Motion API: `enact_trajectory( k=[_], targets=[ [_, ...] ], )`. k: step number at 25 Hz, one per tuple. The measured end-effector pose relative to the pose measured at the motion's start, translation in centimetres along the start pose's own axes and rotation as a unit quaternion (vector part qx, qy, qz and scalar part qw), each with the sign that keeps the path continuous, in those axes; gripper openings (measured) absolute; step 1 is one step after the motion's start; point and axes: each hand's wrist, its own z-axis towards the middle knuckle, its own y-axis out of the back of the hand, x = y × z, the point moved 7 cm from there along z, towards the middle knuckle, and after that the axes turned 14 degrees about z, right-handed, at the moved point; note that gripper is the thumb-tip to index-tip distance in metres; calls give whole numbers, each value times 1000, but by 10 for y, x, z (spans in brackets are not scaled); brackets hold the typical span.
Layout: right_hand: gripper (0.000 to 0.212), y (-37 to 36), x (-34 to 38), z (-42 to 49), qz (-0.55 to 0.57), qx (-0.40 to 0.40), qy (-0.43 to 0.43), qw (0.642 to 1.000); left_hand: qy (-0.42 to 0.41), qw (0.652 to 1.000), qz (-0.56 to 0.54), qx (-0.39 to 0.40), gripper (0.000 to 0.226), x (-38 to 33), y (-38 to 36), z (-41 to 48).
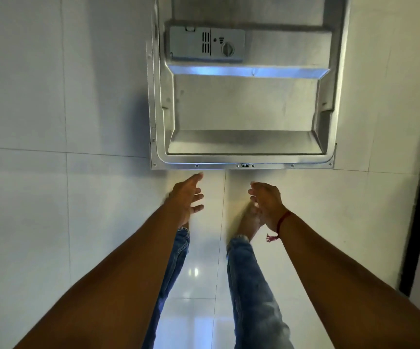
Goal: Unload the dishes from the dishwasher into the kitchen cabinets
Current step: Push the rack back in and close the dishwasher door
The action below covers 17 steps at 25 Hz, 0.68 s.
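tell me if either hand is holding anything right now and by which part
Nothing is held. The left hand and the right hand are both open, fingers loose, just short of the near edge of the lowered grey metal dishwasher door.

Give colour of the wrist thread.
Red thread, tasselled end; head view shows it best.

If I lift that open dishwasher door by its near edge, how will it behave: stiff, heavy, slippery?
Likely stiff: the door is a pressed metal panel in a screwed frame, so it should swing as one piece. Probably heavy for one hand; the left hand and right hand both hover open near its edge. Its smooth metal may be slippery.
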Motion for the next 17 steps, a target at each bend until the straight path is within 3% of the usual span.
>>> enact_trajectory(
  k=[3,5,12,17],
  targets=[
    [25,-6,-4,25,45,7,-36,998,1,995,-92,24,56,-5,-15,19],
    [45,-8,-7,40,88,13,-59,994,-3,988,-151,25,68,-9,-25,33],
    [72,-20,-12,82,236,54,-89,966,-48,965,-258,16,81,-13,-55,75],
    [91,-27,-13,107,322,86,-91,938,-90,934,-346,-6,62,-24,-51,96]
  ],
)
